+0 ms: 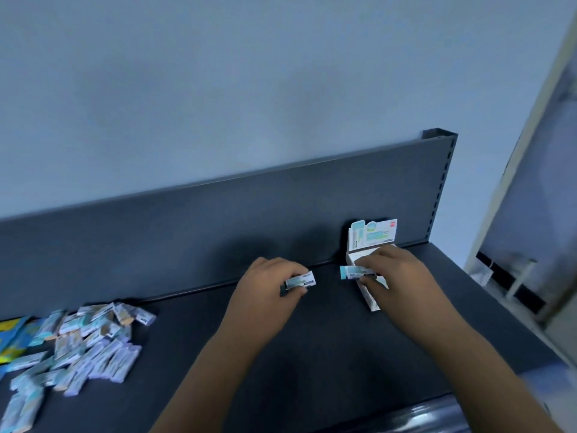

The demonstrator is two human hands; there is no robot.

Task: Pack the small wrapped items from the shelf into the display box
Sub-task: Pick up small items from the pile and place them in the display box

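Observation:
A white display box [371,303] with an upright printed back flap [373,234] stands on the dark shelf [281,354] against the back panel. My right hand [396,273] is over the box's open top, holding a small wrapped item [351,272] whose end sticks out to the left. My left hand [268,285] is a little to the left of the box, closed on another small wrapped item [301,281]. A loose pile of several wrapped items [81,345] lies at the shelf's left end.
The shelf's dark back panel [218,220] rises behind the box, with a slotted upright post [443,182] at its right end. Yellow-and-blue packets [12,335] lie at the far left edge. A shiny front rail [421,414] borders the shelf near me.

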